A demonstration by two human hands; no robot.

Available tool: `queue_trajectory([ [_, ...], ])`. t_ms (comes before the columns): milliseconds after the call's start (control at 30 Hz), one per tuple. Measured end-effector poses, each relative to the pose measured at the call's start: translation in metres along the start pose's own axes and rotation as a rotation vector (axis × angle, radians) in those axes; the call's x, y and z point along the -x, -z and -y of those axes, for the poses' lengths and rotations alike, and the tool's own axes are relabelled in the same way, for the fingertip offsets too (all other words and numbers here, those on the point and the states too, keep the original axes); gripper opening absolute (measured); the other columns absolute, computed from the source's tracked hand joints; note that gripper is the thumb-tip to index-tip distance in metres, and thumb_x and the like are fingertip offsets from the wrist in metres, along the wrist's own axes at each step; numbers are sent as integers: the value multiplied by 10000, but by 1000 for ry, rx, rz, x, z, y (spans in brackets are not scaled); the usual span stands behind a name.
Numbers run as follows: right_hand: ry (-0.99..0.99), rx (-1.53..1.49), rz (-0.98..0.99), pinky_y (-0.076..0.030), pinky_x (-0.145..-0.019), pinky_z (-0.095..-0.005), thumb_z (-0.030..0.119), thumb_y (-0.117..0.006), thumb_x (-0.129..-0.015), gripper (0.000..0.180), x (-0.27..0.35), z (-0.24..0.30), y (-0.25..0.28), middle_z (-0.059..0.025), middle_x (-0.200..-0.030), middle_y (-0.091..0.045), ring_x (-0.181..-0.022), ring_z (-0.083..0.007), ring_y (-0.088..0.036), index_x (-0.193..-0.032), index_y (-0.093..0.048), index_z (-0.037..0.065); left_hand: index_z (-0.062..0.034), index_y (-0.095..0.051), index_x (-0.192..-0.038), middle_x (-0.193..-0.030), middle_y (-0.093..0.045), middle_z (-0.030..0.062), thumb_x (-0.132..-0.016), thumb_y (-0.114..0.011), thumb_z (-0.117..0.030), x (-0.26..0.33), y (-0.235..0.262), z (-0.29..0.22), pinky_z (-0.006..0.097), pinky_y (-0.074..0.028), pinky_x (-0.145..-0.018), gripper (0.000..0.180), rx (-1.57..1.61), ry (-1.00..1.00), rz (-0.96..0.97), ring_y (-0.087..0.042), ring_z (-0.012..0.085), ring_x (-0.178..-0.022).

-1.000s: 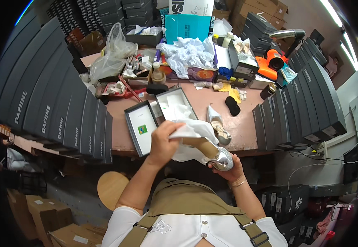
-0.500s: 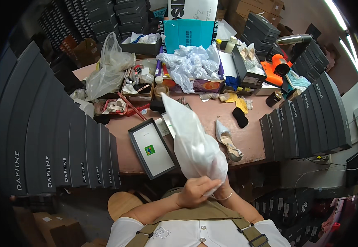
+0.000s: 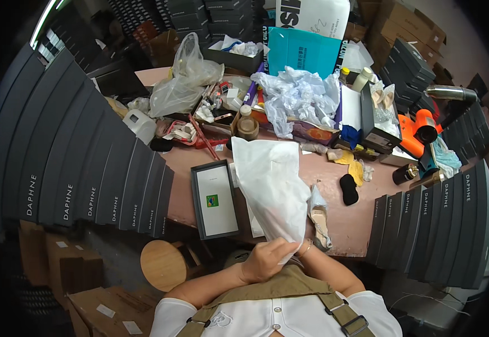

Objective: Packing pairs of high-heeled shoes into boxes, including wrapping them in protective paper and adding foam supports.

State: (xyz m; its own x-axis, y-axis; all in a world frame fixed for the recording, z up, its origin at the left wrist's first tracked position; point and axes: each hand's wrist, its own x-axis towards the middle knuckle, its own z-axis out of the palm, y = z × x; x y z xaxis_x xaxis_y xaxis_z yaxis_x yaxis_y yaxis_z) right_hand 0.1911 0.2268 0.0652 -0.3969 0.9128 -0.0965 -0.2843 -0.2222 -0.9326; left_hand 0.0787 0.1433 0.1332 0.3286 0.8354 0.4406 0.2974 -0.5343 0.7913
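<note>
White short-sleeved shirt (image 3: 244, 323), round buttons (image 3: 277, 310) down front. Embroidered motif (image 3: 220, 319) at 9 o'clock from them. Olive apron (image 3: 275, 285), strap (image 3: 340, 310) with dark-framed buckle (image 3: 354, 318) at 3 o'clock. Thin bracelet (image 3: 308, 246), right wrist (image 3: 306, 254).

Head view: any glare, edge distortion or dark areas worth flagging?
Head view: black vignetting darkens the corners; the row of dark grey cardboard boxes at left bows and fans toward the rim; a bright white tube light glares at upper left; the thin white bag near centre looks pale, with little surface detail.
</note>
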Motion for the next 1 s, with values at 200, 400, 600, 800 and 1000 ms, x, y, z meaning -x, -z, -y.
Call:
queue_trajectory([
  [200, 465, 918, 230, -198, -1106, -411, 260, -620, -831, 623, -1, -30, 2, -173, -1381, -380, -1316, -327, -306, -1354, -376, 26, -52, -426, -1343, -1048, -569, 138, -763, -580, 45, 31, 46, -3, 340, -475, -835, 608, -1, 346, 141, -596, 305, -925],
  [400, 489, 1006, 308, -276, -1067, -450, 264, -643, -758, 556, -21, -18, -14, -183, -1330, -447, -1269, -359, -380, -1261, -505, 71, -26, -365, -1370, -1316, -469, 166, -872, -622, -183, 67, 61, 16, 386, -353, -1024, 582, 484, 763, -569, -456, 258, -1220],
  [600, 398, 1066, 316, -291, -1002, -554, 208, -627, -723, 406, -32, -16, -72, -241, -1253, -474, -1169, -445, -416, -1093, -574, 48, -78, -364, -1365, -1306, -478, 100, -841, -651, -380, 45, 47, 101, 389, -357, -1030, 670, 1290, 1094, -794, -452, 256, -1203],
  [800, 220, 1154, 56, -233, -1074, -505, 295, -616, -838, 685, 18, 5, -15, -287, -1409, -252, -1350, -387, -240, -1380, -298, 20, -36, -383, -1320, -1264, -490, 116, -800, -682, -213, 30, 101, 132, 406, -429, -955, 625, 964, 807, -1157, -485, 256, -1161],
  [1000, -474, -574, -93, -344, -1032, -413, 692, -487, -796, 967, 15, 3, -11, -178, -1429, -305, -1243, -290, -419, -1432, -201, 21, -10, -387, -1279, -1180, -519, 113, -743, -738, -63, -21, 16, 132, 350, -450, -906, 643, 500, 592, -796, -509, 196, -1068],
])
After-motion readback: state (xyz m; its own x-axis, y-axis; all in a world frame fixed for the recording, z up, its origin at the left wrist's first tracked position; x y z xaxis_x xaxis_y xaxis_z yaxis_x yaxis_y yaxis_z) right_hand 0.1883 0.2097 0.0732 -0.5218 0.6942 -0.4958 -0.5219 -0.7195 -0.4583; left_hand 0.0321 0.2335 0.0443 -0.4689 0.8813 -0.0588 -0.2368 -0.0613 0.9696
